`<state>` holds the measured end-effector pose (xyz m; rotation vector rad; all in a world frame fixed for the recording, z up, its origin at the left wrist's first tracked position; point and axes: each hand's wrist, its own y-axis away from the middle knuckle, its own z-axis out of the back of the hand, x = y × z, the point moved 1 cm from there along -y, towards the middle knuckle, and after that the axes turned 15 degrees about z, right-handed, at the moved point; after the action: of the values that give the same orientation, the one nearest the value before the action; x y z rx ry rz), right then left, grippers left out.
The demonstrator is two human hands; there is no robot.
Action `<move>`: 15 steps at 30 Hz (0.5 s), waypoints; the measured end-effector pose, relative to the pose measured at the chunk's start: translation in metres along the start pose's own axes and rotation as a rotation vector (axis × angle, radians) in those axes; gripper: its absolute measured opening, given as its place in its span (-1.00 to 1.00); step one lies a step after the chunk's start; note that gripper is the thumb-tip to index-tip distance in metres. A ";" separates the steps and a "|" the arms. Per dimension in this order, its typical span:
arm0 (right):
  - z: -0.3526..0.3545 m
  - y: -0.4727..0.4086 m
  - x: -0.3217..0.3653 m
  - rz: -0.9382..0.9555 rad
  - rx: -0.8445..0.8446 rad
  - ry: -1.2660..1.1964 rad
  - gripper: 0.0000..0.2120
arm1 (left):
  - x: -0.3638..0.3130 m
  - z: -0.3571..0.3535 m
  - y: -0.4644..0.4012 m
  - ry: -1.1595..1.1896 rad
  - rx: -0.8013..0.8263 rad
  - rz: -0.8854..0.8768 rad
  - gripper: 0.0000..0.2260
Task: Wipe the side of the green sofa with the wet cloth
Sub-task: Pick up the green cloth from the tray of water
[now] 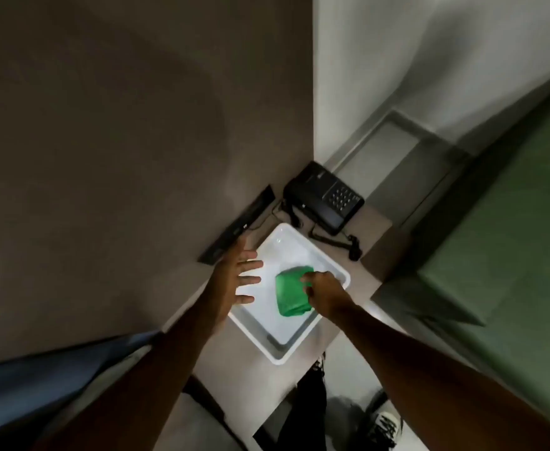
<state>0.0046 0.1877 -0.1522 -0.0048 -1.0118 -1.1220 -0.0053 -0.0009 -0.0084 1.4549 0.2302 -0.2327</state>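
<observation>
On the small beige table (241, 379) beside the green sofa (511, 222), right hand (324, 288) pinching cloth (290, 292), left hand (234, 281) spread.

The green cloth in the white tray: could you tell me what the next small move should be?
Probably lift the green cloth out of the white tray: the right hand already pinches its edge, the left hand hovers open, and the green sofa waits to the right.

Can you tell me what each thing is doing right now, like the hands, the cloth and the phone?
Folded green cloth: lying in the tray, gripped at one edge.
White rectangular plastic tray: resting flat on the table.
Right hand: closed on the cloth.
Left hand: open, fingers spread, holding nothing.
Black desk telephone: handset on its cradle.
</observation>
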 end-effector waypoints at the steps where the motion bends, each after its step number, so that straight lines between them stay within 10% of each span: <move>1: -0.014 -0.018 -0.012 -0.022 0.003 0.003 -0.63 | 0.003 0.002 -0.020 0.031 0.017 0.013 -0.53; 11: -0.056 -0.085 -0.049 -0.021 0.084 0.366 -0.44 | 0.007 -0.010 -0.116 -0.074 0.014 0.028 -0.36; 15: -0.057 -0.062 -0.044 -0.113 -0.022 0.151 -0.49 | 0.000 -0.023 -0.115 -0.143 0.025 0.034 -0.43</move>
<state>-0.0063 0.1635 -0.2441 0.1192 -0.8735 -1.2176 -0.0396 0.0101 -0.1205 1.4584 0.0862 -0.3114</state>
